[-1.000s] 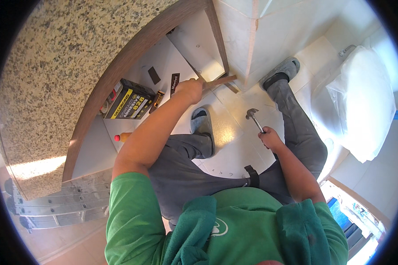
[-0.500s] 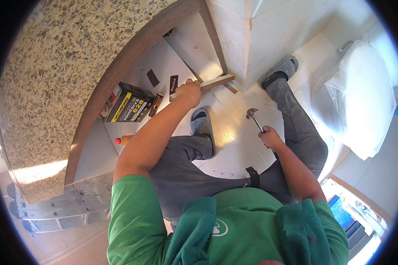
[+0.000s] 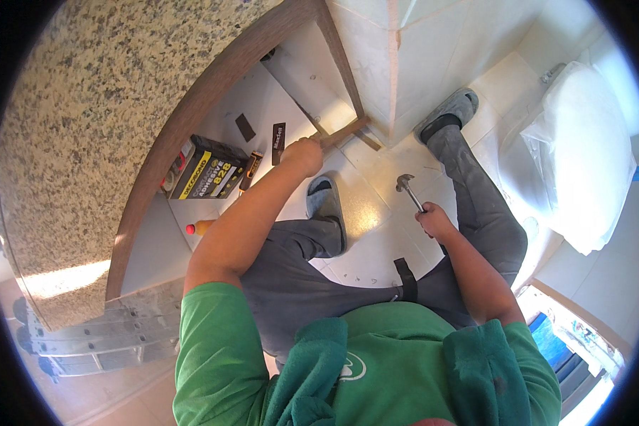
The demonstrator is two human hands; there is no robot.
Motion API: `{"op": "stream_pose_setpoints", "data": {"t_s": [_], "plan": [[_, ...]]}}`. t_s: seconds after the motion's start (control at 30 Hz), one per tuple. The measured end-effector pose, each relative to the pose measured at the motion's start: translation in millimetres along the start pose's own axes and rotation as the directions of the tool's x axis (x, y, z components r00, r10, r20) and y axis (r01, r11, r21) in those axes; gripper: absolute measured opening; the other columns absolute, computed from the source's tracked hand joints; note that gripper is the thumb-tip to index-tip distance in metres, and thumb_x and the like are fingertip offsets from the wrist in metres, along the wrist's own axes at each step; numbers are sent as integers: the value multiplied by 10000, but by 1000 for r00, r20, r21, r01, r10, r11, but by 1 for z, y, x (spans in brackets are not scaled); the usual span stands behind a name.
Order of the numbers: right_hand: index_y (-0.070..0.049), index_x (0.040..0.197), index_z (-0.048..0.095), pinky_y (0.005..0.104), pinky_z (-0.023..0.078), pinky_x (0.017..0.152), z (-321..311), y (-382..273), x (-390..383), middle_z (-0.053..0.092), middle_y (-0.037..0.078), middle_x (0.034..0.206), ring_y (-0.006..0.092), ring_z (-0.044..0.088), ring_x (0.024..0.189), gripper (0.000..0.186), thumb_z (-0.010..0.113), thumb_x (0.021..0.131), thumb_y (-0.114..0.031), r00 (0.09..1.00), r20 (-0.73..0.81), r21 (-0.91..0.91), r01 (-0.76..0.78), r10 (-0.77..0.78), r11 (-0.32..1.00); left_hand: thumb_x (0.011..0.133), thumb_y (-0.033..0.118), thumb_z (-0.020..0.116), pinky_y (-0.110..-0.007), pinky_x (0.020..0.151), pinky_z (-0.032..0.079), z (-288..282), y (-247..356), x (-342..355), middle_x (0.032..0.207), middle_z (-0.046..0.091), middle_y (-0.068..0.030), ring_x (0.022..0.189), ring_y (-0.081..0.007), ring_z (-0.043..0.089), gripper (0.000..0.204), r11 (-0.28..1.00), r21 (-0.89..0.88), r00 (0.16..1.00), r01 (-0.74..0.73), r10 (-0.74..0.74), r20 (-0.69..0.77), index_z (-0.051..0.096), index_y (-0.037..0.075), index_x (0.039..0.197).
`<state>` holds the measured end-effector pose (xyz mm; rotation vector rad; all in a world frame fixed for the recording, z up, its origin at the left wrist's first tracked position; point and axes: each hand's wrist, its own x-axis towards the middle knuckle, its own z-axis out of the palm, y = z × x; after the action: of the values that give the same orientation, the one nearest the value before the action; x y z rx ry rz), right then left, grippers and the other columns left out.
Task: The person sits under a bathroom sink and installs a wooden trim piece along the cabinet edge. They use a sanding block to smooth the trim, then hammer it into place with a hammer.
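My left hand [image 3: 303, 156] is closed around one end of a narrow brown wooden strip [image 3: 344, 133]. The strip's other end reaches the lower corner of the cabinet frame [image 3: 339, 60], near the tiled wall; whether it touches cannot be told. Over the floor, my right hand [image 3: 434, 220] grips a claw hammer [image 3: 409, 188] by its handle, with the head pointing away from me. Close to my left hand, a small dark box [image 3: 278, 142] and an orange-and-black tube [image 3: 251, 170] lie on the white cabinet base.
A black-and-yellow adhesive box [image 3: 209, 169] and a red-capped bottle [image 3: 200, 227] are on my left. Speckled countertop [image 3: 113, 92] overhangs the cabinet. To the right stands a white plastic-wrapped bundle [image 3: 582, 163]. My slippered feet rest on the tiled floor [image 3: 373, 206].
The wooden strip has turned in my left hand: its pale edge faced up before, and now its brown face shows. My right hand and the hammer have stayed put.
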<state>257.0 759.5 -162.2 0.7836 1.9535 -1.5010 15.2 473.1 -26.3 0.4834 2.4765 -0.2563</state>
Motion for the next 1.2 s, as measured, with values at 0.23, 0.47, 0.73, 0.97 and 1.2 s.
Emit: {"op": "stream_pose_setpoints", "data": {"t_s": [0.23, 0.47, 0.73, 0.97, 1.2], "plan": [[-54, 896, 565, 332, 365, 381, 4, -8, -3, 516, 27, 639, 141, 490, 458, 113, 635, 935, -133, 999, 32, 22, -16, 16, 1000, 1022, 327, 507, -490, 1045, 484, 27, -3, 5, 1335, 610, -286, 1232, -415, 614, 457, 984, -161, 997, 69, -64, 35, 547, -28, 1308], [-30, 924, 589, 368, 409, 427, 3, -7, -3, 536, 57, 645, 180, 524, 486, 144, 643, 918, -163, 999, 38, -36, 18, -17, 999, 1020, 367, 523, -488, 1047, 474, 46, -22, 17, 1306, 621, -287, 1225, -428, 607, 503, 967, -254, 999, -9, -2, -40, 518, -7, 1355], [-16, 942, 608, 395, 435, 456, 5, -2, 4, 552, 82, 653, 210, 545, 499, 172, 653, 909, -179, 1000, 20, -12, 6, -6, 1000, 1021, 356, 544, -541, 946, 489, 89, -32, 24, 1124, 664, -304, 1086, -470, 639, 415, 931, -355, 979, -85, 11, -206, 520, -22, 1192], [-24, 954, 611, 370, 435, 474, 10, -13, -5, 535, 52, 651, 174, 529, 507, 174, 663, 949, -190, 998, 41, 132, 31, -37, 991, 1039, 387, 503, -558, 927, 497, 131, -47, 35, 1115, 660, -319, 1058, -493, 637, 427, 923, -372, 971, -93, 1, -241, 465, -5, 1204], [-47, 955, 617, 343, 452, 519, 15, -22, -12, 525, 30, 655, 150, 534, 544, 170, 668, 966, -209, 997, 37, 33, 65, -66, 997, 1043, 421, 483, -545, 962, 496, 135, -46, 41, 1157, 657, -313, 1118, -467, 634, 443, 931, -364, 976, -2, -77, -203, 491, 11, 1210]]}}
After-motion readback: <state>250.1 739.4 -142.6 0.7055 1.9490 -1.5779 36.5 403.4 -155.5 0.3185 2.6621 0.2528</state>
